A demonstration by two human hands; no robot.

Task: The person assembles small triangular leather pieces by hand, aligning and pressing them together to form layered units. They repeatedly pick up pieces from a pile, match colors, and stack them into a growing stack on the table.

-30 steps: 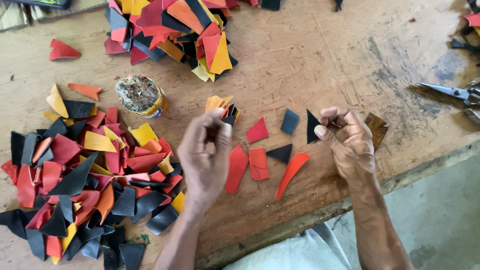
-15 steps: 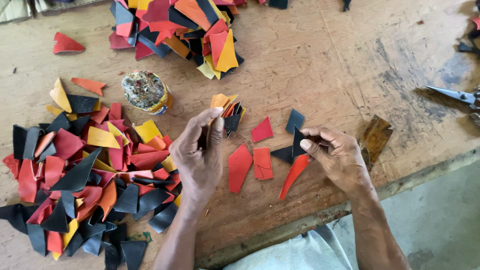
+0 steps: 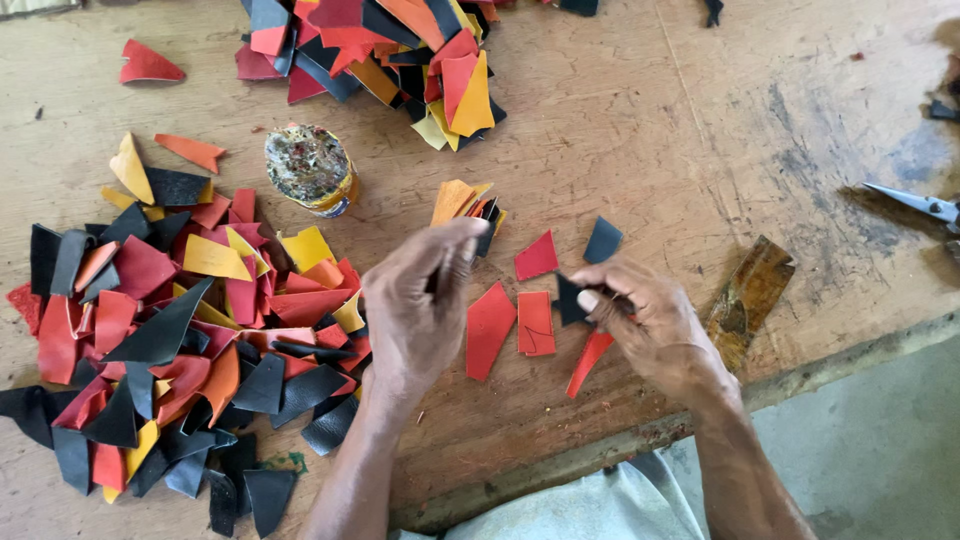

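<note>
My right hand is shut on a small black leather piece, held just above the wooden table. My left hand hovers to its left with thumb and fingers pinched together; a dark sliver shows between them, and I cannot tell if it is a held scrap. Between and under the hands lie flat red pieces, a red strip and a dark blue piece. A small orange and black stack sits just beyond my left fingertips.
A big heap of red, black, orange and yellow scraps fills the left. Another heap lies at the top. A stained tin stands between them. Scissors and a brown strip lie at the right, near the table's front edge.
My right hand has moved left toward the left hand, carrying the black piece. My left hand has stayed pinched and shifted slightly.
</note>
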